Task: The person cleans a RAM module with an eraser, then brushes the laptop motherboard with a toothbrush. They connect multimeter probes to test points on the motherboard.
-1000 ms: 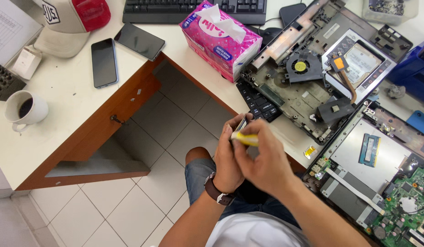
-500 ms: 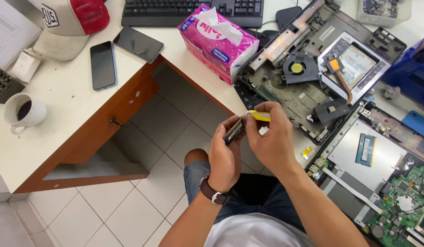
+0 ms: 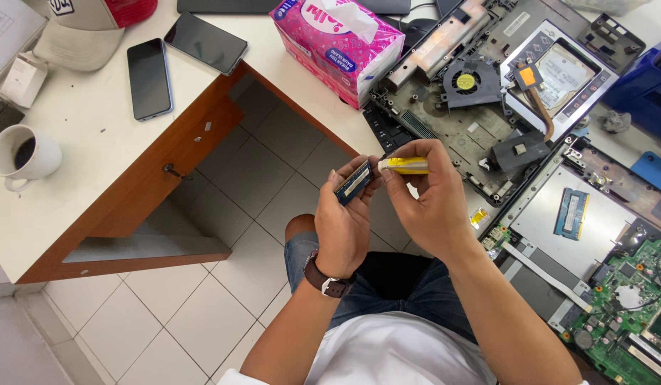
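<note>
The left hand [image 3: 348, 228] pinches a small memory module [image 3: 354, 181] while the right hand [image 3: 430, 203] holds a yellow eraser-like stick [image 3: 405, 165] at its edge, both above the lap, off the desk [image 3: 88, 142]. Cleaning looks underway; the opened laptop [image 3: 480, 107] waits beside, with free room over the tiled floor [image 3: 223, 278].

pink tissue box [image 3: 335, 44], yellow eraser [image 3: 405, 165], green circuit board [image 3: 630, 314]

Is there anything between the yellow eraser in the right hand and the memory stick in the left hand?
Nothing visible. The right hand holds the yellow eraser with its tip right at the top edge of the memory stick, which the left hand pinches upright. The two meet over the lap, clear of the desk edge.
</note>
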